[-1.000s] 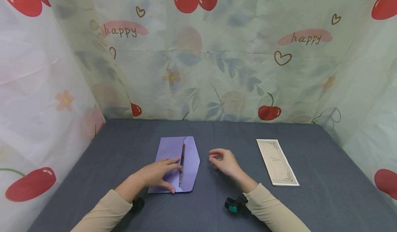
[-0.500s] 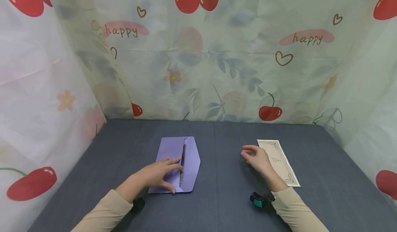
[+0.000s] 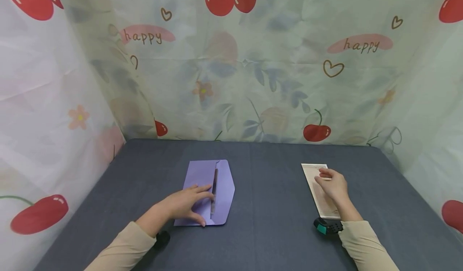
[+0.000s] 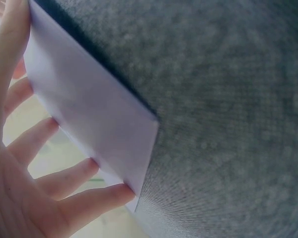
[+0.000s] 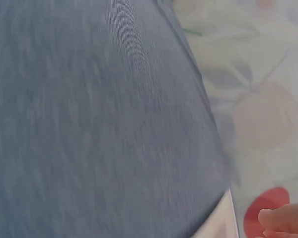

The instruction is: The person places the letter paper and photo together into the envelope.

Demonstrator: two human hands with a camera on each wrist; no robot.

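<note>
A purple envelope lies on the table with its pointed flap folded out to the right. Along its opening shows a thin dark strip. My left hand rests on the envelope, fingers spread; in the left wrist view its fingertips touch the edge of the envelope. A long cream card with ornate corner print lies to the right, partly covered from view by my right hand. That hand is over the card with loosely bent fingers and nothing between them. One card corner shows in the right wrist view.
The table has a dark grey cloth. Pale curtains printed with cherries and flowers stand behind it and on both sides. A black wrist device with a teal patch sits at my right wrist.
My right hand has moved right, from the middle of the table to over the cream card. The left hand and the envelope stay in place.
</note>
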